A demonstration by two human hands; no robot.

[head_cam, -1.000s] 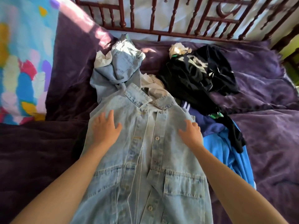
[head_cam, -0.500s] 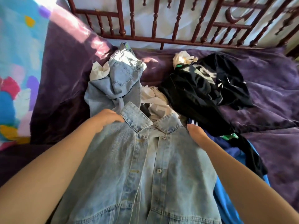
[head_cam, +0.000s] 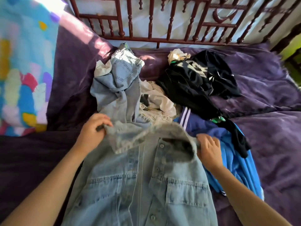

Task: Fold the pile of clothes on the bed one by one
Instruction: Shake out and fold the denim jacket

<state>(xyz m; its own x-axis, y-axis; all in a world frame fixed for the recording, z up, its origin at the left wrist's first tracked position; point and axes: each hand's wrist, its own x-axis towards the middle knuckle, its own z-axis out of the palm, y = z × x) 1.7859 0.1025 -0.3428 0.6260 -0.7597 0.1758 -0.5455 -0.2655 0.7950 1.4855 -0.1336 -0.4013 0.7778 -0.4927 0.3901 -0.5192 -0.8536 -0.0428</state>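
A light blue denim jacket (head_cam: 146, 185) lies front up on the bed, buttons and chest pockets showing. My left hand (head_cam: 93, 132) grips its left shoulder by the collar, fingers curled round the cloth. My right hand (head_cam: 209, 150) holds the right shoulder edge, and the collar between them is lifted and blurred. Behind the jacket lies the pile: light blue jeans (head_cam: 120, 84), a white printed garment (head_cam: 156, 100), black clothes (head_cam: 197, 84) and a blue striped garment (head_cam: 231, 152).
A purple blanket (head_cam: 268, 131) covers the bed. A dark red spindle headboard (head_cam: 162, 23) runs along the back. A bright multicoloured blanket (head_cam: 21, 70) lies at the left. A crumpled cream cloth (head_cam: 176, 54) sits behind the black clothes.
Both hands slid from flat on the jacket's chest up to its shoulders and took hold. The collar end is now lifted and pulled toward me.
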